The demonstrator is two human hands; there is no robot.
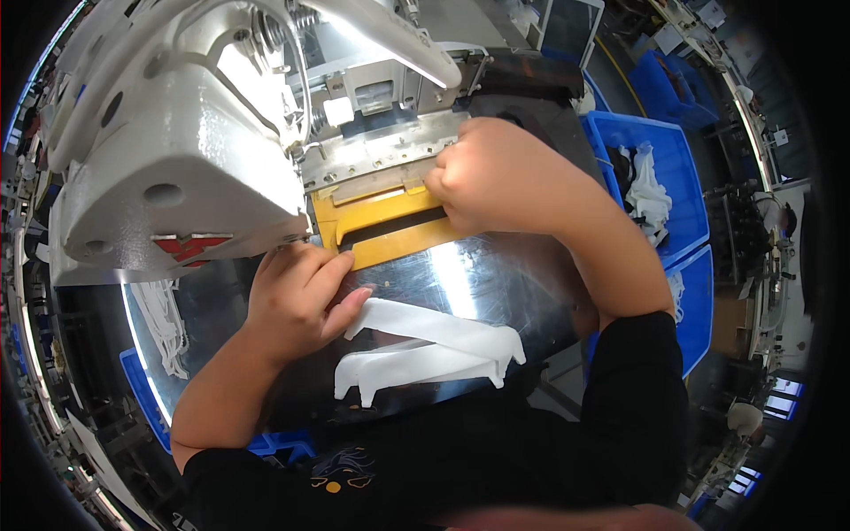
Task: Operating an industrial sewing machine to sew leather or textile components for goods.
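Observation:
Under the white machine head [190, 168] a yellow plate [398, 241] with a dark slot lies against a metal bar [372, 150]. My right hand [500, 173] is closed over the plate's right end; what its fingers grip is hidden. My left hand [301, 301] rests at the plate's left corner, fingers slightly bent and thumb apart, some fingertips hidden beside the machine. Several white fabric strips with notched ends [425, 354] lie on the metal table [522, 283], just right of and below my left hand.
Blue bins [695, 319] with white and dark fabric pieces stand along the table's right side. More white strips [164, 319] lie at the left, above another blue bin [142, 389]. A further blue bin [673, 88] and equipment sit at the back right.

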